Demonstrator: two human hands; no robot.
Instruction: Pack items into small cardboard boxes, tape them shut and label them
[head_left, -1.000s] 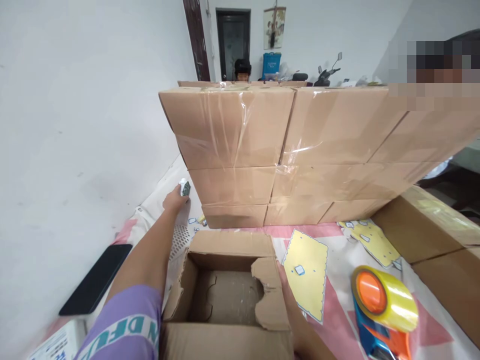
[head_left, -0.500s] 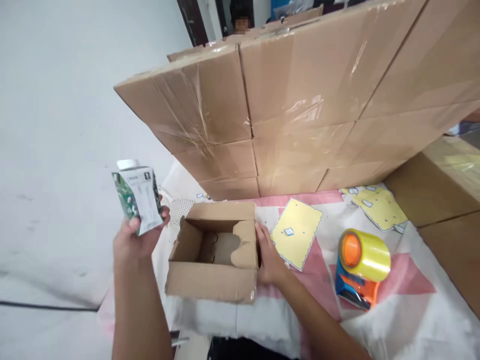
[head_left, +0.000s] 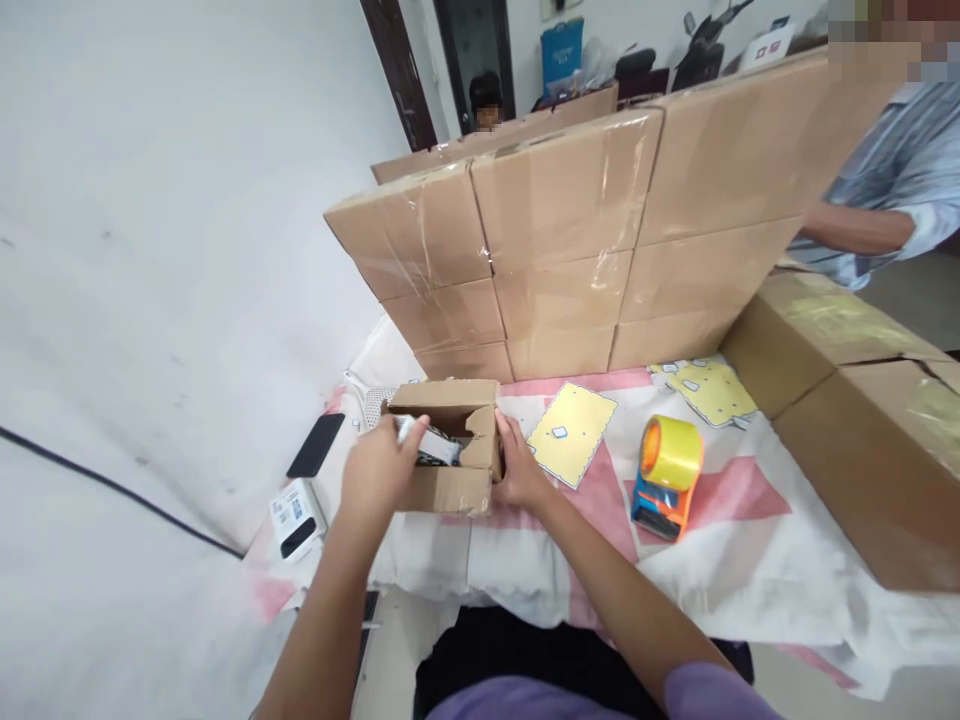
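A small cardboard box [head_left: 450,492] stands with its flaps open on the cloth-covered table. My left hand [head_left: 381,462] is closed around the white-capped end of a green and white drink carton [head_left: 439,447], which lies tilted inside the box opening. Part of the carton is hidden by my fingers and the box wall. My right hand [head_left: 521,468] rests against the right side of the box, fingers along its edge, steadying it. Just right of that hand lies a yellow card [head_left: 574,435] with a wavy border.
A tape dispenser [head_left: 667,475] with yellow tape stands to the right. Taped cardboard panels [head_left: 562,240] rise behind, and large boxes [head_left: 862,450] stand at right. A dark phone [head_left: 316,445] and a white device [head_left: 296,515] lie at left. Two people are beyond the panels.
My left hand has brought the carton from the left, in the air, down into the box. My right hand stays on the box's side. The view has shifted, showing more of the room.
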